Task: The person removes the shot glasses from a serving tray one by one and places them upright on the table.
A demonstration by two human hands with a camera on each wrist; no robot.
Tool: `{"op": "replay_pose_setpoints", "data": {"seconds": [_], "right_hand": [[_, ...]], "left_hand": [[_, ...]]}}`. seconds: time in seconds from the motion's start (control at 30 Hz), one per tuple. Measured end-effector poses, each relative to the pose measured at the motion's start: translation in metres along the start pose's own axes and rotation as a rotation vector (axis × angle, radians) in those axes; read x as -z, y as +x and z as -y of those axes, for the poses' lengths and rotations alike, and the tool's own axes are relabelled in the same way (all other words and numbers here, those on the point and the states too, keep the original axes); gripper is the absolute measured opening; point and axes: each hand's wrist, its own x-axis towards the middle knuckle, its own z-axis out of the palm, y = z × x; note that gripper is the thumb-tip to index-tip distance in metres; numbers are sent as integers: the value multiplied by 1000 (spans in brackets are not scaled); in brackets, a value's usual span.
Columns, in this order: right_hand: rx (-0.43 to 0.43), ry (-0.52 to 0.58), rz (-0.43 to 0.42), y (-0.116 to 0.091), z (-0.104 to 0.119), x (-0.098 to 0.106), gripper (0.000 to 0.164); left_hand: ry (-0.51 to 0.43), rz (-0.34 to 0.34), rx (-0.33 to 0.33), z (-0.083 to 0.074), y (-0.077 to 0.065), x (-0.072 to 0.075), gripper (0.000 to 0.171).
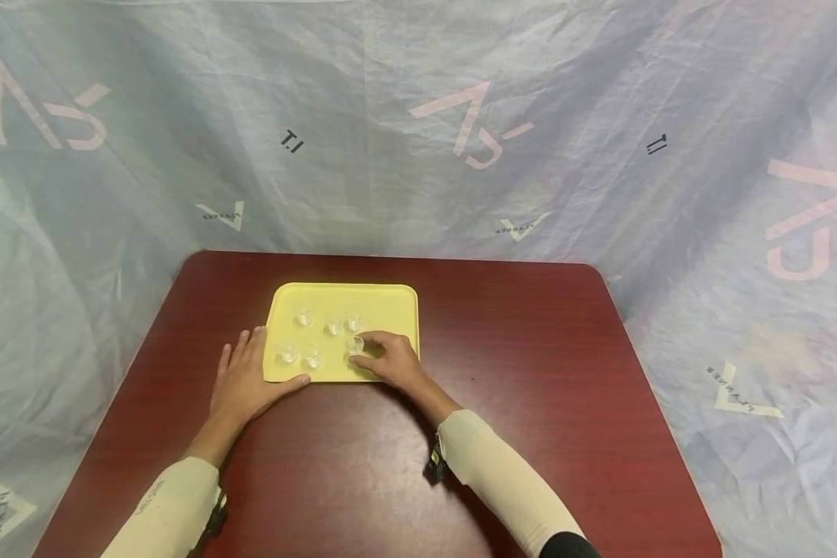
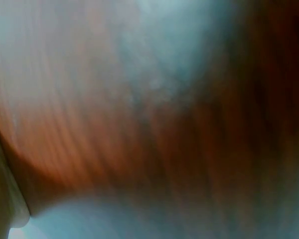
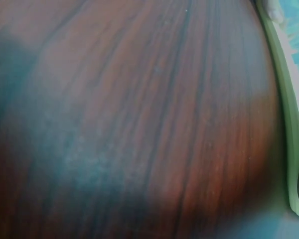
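A yellow tray (image 1: 349, 293) lies on the table with several small clear cups on it. My right hand (image 1: 394, 360) is over the tray's front right part, its thumb and fingers pinching one clear cup (image 1: 353, 346). My left hand (image 1: 247, 387) rests at the tray's front left corner, fingers straight along the left side and thumb on the front rim. Two cups stand near that thumb, a clear cup (image 1: 311, 356) and another cup (image 1: 287, 353). Farther back are a cup (image 1: 303, 315) at the left and a close pair (image 1: 333, 325) near the middle.
The dark red wooden table (image 1: 516, 372) has rounded far corners. A grey printed curtain (image 1: 370, 132) hangs behind it and along both sides. In the right wrist view the tray's rim (image 3: 284, 99) runs down the right edge. The left wrist view shows mostly blurred tabletop (image 2: 89, 139).
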Motion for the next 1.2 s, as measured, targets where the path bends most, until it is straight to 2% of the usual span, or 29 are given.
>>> {"op": "replay_pose_setpoints", "data": {"seconds": [0.53, 0.87, 1.2], "right_hand": [[-7, 36, -44, 0, -1, 6, 35], [-5, 113, -109, 2, -11, 21, 34], [-91, 147, -155, 2, -20, 41, 37]], "left_hand": [[11, -7, -10, 4, 0, 0, 141], [0, -5, -12, 4, 0, -1, 142], [2, 5, -12, 2, -1, 2, 142]]}}
